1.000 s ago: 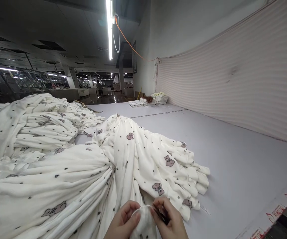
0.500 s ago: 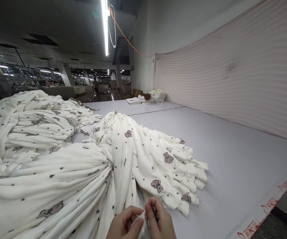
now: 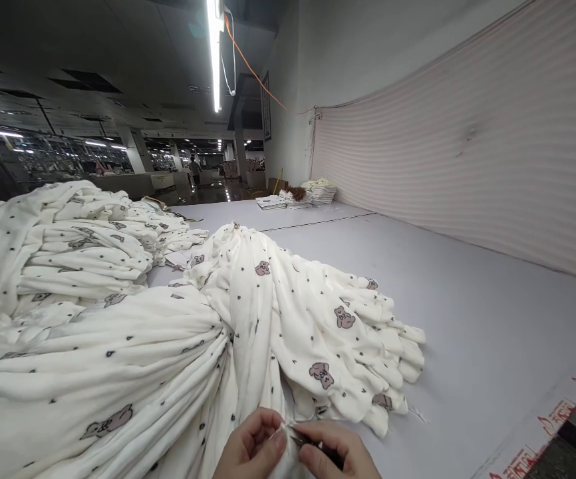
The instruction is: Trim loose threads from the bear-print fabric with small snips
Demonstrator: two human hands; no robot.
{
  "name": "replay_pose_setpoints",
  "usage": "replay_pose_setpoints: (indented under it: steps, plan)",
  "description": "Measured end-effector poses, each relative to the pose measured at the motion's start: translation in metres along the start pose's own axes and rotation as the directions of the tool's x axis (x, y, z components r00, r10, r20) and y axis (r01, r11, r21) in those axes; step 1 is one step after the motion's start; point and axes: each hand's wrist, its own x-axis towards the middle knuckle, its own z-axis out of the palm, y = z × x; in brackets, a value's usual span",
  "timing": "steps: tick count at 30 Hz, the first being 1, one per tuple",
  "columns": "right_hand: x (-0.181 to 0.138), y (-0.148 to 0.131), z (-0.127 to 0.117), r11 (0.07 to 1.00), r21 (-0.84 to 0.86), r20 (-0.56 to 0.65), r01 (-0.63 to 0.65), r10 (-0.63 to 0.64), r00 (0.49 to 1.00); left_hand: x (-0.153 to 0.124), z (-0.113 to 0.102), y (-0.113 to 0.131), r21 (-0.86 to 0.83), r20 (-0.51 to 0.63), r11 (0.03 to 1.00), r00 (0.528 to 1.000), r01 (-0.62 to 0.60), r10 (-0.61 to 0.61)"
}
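Observation:
At the bottom centre, my left hand (image 3: 252, 444) is closed, pinching the edge of a piece of white fabric (image 3: 290, 459) between thumb and fingers. Just to its right, my right hand (image 3: 340, 452) grips dark thread snips (image 3: 300, 439), most of them hidden in the palm. The tips of the snips point left and meet the fabric edge by my left fingertips. Beyond both hands lies a gathered heap of white cloth (image 3: 248, 313) printed with brown bears and small dark marks.
More of the bear-print cloth is piled at the left (image 3: 83, 253). A pale table (image 3: 467, 299) stretches right and back, with red-printed tape (image 3: 557, 416) along its edge. White stacks (image 3: 318, 193) lie at the far end, below a striped sheet (image 3: 442, 153). A person (image 3: 195, 171) stands far off.
My right hand has turned and shifted slightly right, bringing the snips' tips level with the pinched fabric edge. My left hand keeps its pinch. The view has shifted slightly.

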Motion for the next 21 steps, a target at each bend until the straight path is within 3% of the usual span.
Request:
replay_pose_setpoints:
  steps: [8,13,16,18,19,21]
  plan:
    - [0.004,-0.004,0.002,0.996,-0.079,-0.01,0.047,-0.048,0.999,0.002,0.004,-0.001,0.123,0.05,0.992,0.998,-0.032,0.026]
    - [0.005,0.013,0.009,0.988,0.153,-0.125,-0.026,0.045,0.991,-0.002,0.004,0.008,0.214,0.0,0.975,0.998,-0.055,0.056]
    - [0.001,0.036,0.013,0.964,0.248,-0.252,-0.099,0.163,0.954,-0.007,-0.015,0.039,0.055,-0.14,0.994,0.985,-0.09,0.097]
    - [-0.003,0.049,0.016,0.978,0.151,-0.352,-0.145,0.19,0.917,-0.009,-0.029,0.066,-0.134,-0.228,0.983,0.969,-0.125,0.092]
    - [-0.005,0.053,0.018,0.985,0.07,-0.375,-0.16,0.174,0.911,-0.009,-0.033,0.077,-0.101,-0.243,0.979,0.959,-0.175,0.146]
    - [-0.004,0.058,0.022,0.985,-0.06,-0.367,-0.16,0.128,0.921,-0.007,-0.032,0.085,0.284,-0.131,0.929,0.95,-0.238,0.283]
